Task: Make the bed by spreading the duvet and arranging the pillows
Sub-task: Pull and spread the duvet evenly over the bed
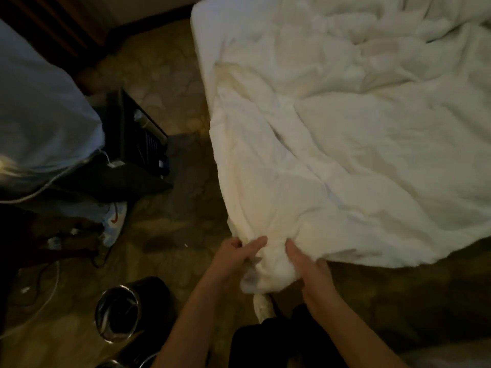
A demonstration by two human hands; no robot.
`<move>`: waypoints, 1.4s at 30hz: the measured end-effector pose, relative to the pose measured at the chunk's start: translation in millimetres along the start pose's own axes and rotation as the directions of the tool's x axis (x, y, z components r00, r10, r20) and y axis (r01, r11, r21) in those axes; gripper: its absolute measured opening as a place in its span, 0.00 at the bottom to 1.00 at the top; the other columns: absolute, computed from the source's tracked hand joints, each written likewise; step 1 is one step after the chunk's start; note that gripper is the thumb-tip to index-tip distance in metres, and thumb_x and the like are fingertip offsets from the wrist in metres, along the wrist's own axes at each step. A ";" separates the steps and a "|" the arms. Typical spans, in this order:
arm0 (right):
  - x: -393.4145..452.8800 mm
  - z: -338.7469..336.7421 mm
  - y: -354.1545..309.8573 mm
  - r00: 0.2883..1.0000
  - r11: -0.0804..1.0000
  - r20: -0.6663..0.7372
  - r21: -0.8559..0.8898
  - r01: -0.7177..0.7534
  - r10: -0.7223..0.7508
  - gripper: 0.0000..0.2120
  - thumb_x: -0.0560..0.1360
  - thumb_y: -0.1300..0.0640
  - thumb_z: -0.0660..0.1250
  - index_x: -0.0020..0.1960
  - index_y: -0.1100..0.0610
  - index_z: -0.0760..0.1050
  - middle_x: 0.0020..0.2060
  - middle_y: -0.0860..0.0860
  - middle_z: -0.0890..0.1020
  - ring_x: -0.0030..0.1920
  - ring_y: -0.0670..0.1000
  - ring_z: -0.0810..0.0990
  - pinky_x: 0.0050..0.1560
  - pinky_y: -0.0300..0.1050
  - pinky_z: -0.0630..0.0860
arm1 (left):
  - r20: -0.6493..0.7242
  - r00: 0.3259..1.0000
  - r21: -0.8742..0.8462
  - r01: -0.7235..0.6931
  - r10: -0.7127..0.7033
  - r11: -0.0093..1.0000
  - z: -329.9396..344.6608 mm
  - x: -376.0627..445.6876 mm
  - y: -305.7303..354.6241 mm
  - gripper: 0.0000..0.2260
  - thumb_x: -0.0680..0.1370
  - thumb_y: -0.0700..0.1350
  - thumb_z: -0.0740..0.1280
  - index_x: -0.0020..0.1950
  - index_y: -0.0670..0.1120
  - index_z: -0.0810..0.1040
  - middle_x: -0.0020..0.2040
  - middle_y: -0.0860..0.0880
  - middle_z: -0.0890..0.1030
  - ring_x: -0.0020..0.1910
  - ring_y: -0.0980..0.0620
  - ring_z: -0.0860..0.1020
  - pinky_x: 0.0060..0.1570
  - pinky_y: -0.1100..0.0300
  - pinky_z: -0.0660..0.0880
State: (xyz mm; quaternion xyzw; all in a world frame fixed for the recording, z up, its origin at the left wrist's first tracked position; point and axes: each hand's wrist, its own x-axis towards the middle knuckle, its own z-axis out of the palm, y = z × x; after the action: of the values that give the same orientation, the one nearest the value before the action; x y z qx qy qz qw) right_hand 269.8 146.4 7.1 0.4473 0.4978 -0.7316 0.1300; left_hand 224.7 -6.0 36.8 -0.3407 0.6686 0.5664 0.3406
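A: Dim hotel-style room, patterned carpet (pixel 170 229) all around, and the bed (pixel 202 43) fills the upper right. I'll place everything from the bed.

B: Biggest thing on it is the duvet (pixel 358 155), white, heavily rumpled, heaped toward the far side of the bed. Its near corner hangs off the foot of the bed, bunched into a thick twist.

A: And both hands are on that twist. The left hand (pixel 233 264) has fingers and thumb curled round the bunched corner; the right hand (pixel 308 269) pinches the fold just beside it, toward the bed's middle.

B: So the risk, as I judge it: with both grips so close together on one corner, a pull would drag the duvet as a rope instead of spreading it. The far heap would stay wadded.

A: Agreed. A hard tug could also slide the whole cover off the foot of the bed onto the carpet, since a good part already overhangs.

B: I see no pillows anywhere, so their arranging is not yet begun, I'd guess.

A: Left of the bed, well apart, stands a dark open case (pixel 138 139), I think; the light is too poor to be sure. A sneaker (pixel 114 221) lies nearer the foot of the bed.

B: Then the shiny metal bin (pixel 118 313), off the bed's foot to the left. Stepping back to shake out the duvet could knock it over.

A: And the white cable (pixel 50 293) trailing on the carpet beyond it could catch a foot.
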 end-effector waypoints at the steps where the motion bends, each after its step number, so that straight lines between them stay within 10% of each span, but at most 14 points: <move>1: -4.4 -6.2 10.8 1.000 0.998 0.004 -0.064 0.025 -0.025 0.17 0.80 0.59 0.65 0.66 0.66 0.71 0.63 0.58 0.76 0.68 0.56 0.72 0.69 0.48 0.67 | 0.000 0.999 0.047 0.034 -0.034 0.998 3.3 -3.0 -6.6 0.17 0.74 0.48 0.76 0.58 0.39 0.82 0.50 0.43 0.85 0.47 0.48 0.83 0.41 0.59 0.80; 5: -31.1 -8.8 5.0 0.972 0.973 0.033 -0.008 -0.232 0.233 0.23 0.79 0.60 0.67 0.71 0.68 0.68 0.65 0.58 0.75 0.67 0.60 0.72 0.72 0.52 0.66 | -0.010 0.993 0.102 0.116 -0.115 0.988 15.8 -14.8 -26.8 0.17 0.78 0.47 0.72 0.62 0.38 0.79 0.52 0.42 0.84 0.52 0.44 0.82 0.48 0.53 0.80; 8: -38.2 -23.3 -15.1 0.981 0.981 0.107 0.088 -0.174 0.165 0.29 0.74 0.54 0.73 0.71 0.62 0.71 0.63 0.54 0.79 0.61 0.56 0.78 0.69 0.54 0.71 | 0.088 0.986 -0.152 0.156 -0.144 0.976 12.6 -17.4 0.0 0.18 0.79 0.47 0.69 0.63 0.37 0.78 0.48 0.42 0.84 0.48 0.45 0.82 0.41 0.58 0.81; 13: -60.1 -13.3 -14.1 0.993 0.974 0.071 0.199 -0.107 0.095 0.50 0.57 0.39 0.83 0.73 0.54 0.70 0.65 0.47 0.79 0.65 0.53 0.77 0.70 0.57 0.70 | 0.168 0.975 -0.230 0.180 -0.143 0.956 2.4 -7.1 60.3 0.31 0.66 0.59 0.79 0.62 0.45 0.78 0.59 0.43 0.82 0.61 0.40 0.79 0.64 0.42 0.75; 16: -82.6 -2.8 -15.4 0.999 0.917 -0.026 0.399 -0.010 0.022 0.42 0.64 0.38 0.78 0.73 0.52 0.70 0.64 0.49 0.80 0.62 0.52 0.78 0.67 0.55 0.72 | 0.212 0.955 -0.199 0.251 -0.208 0.947 0.8 8.2 66.9 0.45 0.54 0.53 0.86 0.68 0.45 0.76 0.60 0.43 0.82 0.59 0.40 0.79 0.59 0.43 0.78; 19: -121.3 43.1 6.2 0.997 0.844 -0.040 0.535 -0.041 0.073 0.40 0.68 0.34 0.70 0.72 0.54 0.69 0.63 0.53 0.79 0.59 0.53 0.81 0.55 0.50 0.78 | 0.296 0.927 -0.144 0.281 -0.230 0.949 7.3 -7.8 62.8 0.28 0.70 0.51 0.79 0.66 0.44 0.76 0.57 0.42 0.83 0.55 0.40 0.81 0.54 0.43 0.80; 23: -130.7 109.2 -2.8 0.994 0.701 0.018 0.708 -0.086 0.103 0.49 0.60 0.36 0.75 0.74 0.57 0.66 0.71 0.58 0.73 0.71 0.59 0.71 0.71 0.52 0.69 | 0.317 0.933 0.008 0.177 -0.170 0.984 7.5 -25.9 51.8 0.11 0.79 0.49 0.70 0.49 0.42 0.77 0.50 0.41 0.81 0.46 0.42 0.80 0.50 0.47 0.80; 26: -118.1 109.3 -39.3 0.976 0.485 -0.187 0.867 0.113 0.107 0.26 0.72 0.43 0.73 0.65 0.54 0.76 0.55 0.55 0.84 0.56 0.56 0.82 0.54 0.50 0.80 | 0.357 0.930 0.110 0.045 -0.082 0.993 -1.9 -34.8 52.2 0.19 0.79 0.53 0.69 0.64 0.42 0.76 0.61 0.44 0.80 0.58 0.43 0.79 0.60 0.49 0.78; 30: -102.2 109.3 -22.9 0.873 0.639 -0.433 0.742 0.203 0.225 0.24 0.72 0.49 0.74 0.63 0.59 0.75 0.57 0.58 0.82 0.48 0.56 0.82 0.48 0.51 0.80 | 0.360 0.920 0.173 0.096 -0.154 0.980 -19.5 -35.1 58.6 0.26 0.72 0.52 0.77 0.64 0.38 0.79 0.59 0.41 0.83 0.55 0.40 0.82 0.54 0.47 0.81; 35: -129.6 89.0 -18.7 0.887 0.723 -0.461 0.607 0.329 -0.016 0.45 0.64 0.39 0.77 0.76 0.50 0.65 0.68 0.48 0.76 0.64 0.54 0.76 0.69 0.56 0.71 | 0.489 0.872 -0.191 0.129 -0.020 0.973 -23.8 -11.1 132.5 0.20 0.82 0.57 0.61 0.68 0.47 0.75 0.68 0.46 0.76 0.62 0.44 0.77 0.55 0.50 0.78; 42: -147.4 91.3 10.3 0.857 0.642 -0.484 0.718 0.271 0.180 0.29 0.77 0.51 0.69 0.74 0.55 0.65 0.71 0.54 0.71 0.56 0.55 0.78 0.59 0.51 0.73 | 0.367 0.917 0.246 0.070 -0.159 0.967 -55.0 2.8 119.1 0.14 0.79 0.43 0.69 0.64 0.41 0.76 0.55 0.41 0.81 0.52 0.40 0.79 0.50 0.48 0.78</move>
State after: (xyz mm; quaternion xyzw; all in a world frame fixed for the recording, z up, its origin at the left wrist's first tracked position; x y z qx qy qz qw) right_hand 311.8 26.8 125.9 0.6241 0.1684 -0.7280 -0.2284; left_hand 119.2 -45.6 104.0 -0.2210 0.6283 0.5206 0.5342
